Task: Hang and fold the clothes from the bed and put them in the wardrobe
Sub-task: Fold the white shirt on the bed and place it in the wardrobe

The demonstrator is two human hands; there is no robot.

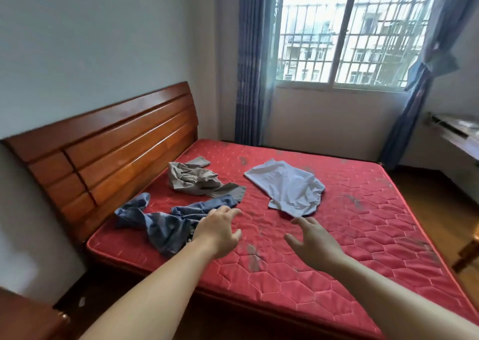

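Clothes on red bed (337, 236): blue garment (160, 223) crumpled near headboard-side edge, grey garment (197, 176) just beyond it, white shirt (287, 187) mid-mattress. Left hand (217, 232) over blue garment's edge, fingers spread, holding nothing. Right hand (315, 241) near shirt, fingers wide, empty.
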